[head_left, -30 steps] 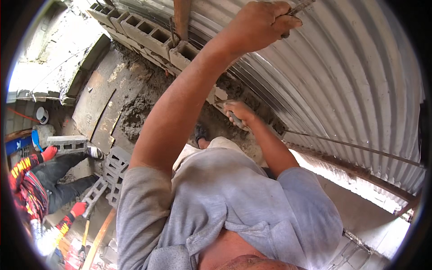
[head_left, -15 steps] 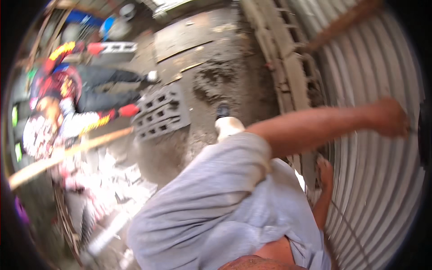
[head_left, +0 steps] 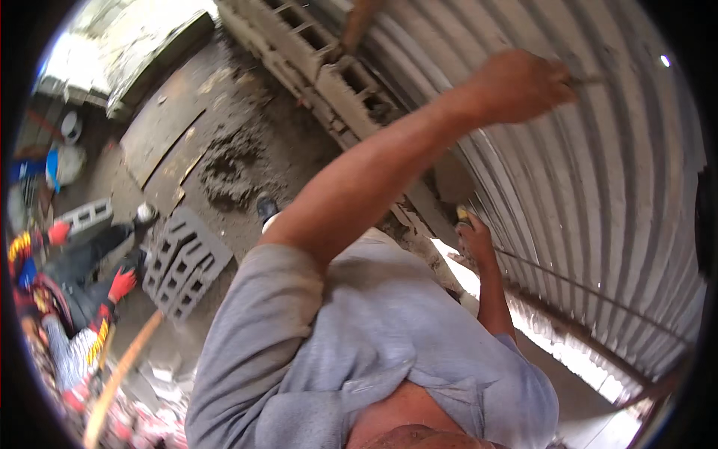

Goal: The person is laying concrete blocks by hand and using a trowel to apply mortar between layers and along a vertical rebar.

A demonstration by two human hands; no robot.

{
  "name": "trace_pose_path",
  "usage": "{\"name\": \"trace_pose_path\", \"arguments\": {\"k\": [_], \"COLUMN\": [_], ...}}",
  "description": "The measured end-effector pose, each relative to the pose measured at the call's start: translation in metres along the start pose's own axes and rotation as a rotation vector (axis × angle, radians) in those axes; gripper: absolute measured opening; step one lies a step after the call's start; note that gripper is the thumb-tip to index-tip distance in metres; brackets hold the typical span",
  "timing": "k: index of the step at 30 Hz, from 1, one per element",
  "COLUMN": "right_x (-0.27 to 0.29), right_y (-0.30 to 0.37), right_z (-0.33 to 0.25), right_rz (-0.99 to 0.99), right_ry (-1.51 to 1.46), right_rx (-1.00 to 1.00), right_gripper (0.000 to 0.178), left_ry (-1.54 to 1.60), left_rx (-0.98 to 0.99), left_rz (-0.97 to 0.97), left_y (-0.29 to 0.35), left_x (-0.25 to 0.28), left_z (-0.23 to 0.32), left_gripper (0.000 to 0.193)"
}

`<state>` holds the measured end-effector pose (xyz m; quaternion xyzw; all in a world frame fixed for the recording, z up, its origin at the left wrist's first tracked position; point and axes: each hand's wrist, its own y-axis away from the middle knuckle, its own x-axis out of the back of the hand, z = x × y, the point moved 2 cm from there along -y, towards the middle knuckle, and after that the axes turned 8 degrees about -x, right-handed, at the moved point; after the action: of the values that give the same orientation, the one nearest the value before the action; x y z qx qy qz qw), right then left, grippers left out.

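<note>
My left hand [head_left: 517, 86] is raised across my body in front of the corrugated metal sheet [head_left: 636, 172]. Its fingers are closed, and a thin bit sticks out past them; its kind is unclear. Lower down, beside the low block wall [head_left: 359, 90], my right hand [head_left: 476, 238] grips a trowel [head_left: 454, 179]. A bit of yellow handle shows at its fingers, and the greyish blade points away toward the wall. The hollow blocks of the wall lie just beyond my left forearm.
At the left, a co-worker wearing red gloves [head_left: 123, 284] is beside a hollow concrete block [head_left: 183, 262]. A long wooden handle [head_left: 123, 378] slants nearby. Wet mortar [head_left: 235, 165] lies by a board [head_left: 161, 142]. Another block [head_left: 86, 217] and a bucket [head_left: 67, 166] are farther left.
The view has swung right, so the blocks and co-worker sit farther left. The trowel in my right hand now shows. My left hand remains raised and closed.
</note>
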<state>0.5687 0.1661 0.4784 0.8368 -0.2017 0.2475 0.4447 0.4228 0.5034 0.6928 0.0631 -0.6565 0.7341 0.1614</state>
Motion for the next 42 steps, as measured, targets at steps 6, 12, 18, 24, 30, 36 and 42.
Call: {"name": "trace_pose_path", "arguments": {"k": [6,12,18,24,30,36,42], "right_x": [-0.003,-0.043,0.015,-0.025,0.022,0.024,-0.010], "right_y": [0.013,-0.017,0.003,-0.045,-0.035,-0.045,-0.089], "right_z": [-0.042,-0.112,-0.156,-0.140,-0.134,-0.064,-0.105], "right_rz": [0.097,0.113,0.055,0.053,-0.058,0.018,0.258], "right_ry": [0.384,0.637,0.748,0.813,0.502,0.135,0.504], "right_rx": [0.170,0.213,0.204,0.162,0.091,-0.011,0.402], "right_gripper": [0.057,0.051,0.050,0.040,0.048,0.059,0.057], "left_ry": [0.552,0.770,0.741,0.646,0.620,0.649,0.719], "left_rx": [0.574,0.624,0.632,0.599,0.611,0.606,0.634], "left_rz": [-0.125,-0.141,-0.119,-0.144,-0.174,-0.224,-0.212], "left_y": [-0.011,-0.022,-0.011,-0.020,-0.014,-0.019,-0.018], "left_x": [0.014,0.014,0.025,0.020,0.027,0.020,0.020], "left_z": [0.005,0.012,0.006,0.010,0.006,0.007,0.005], "left_gripper": [0.030,0.032,0.032,0.037,0.032,0.031,0.031]}}
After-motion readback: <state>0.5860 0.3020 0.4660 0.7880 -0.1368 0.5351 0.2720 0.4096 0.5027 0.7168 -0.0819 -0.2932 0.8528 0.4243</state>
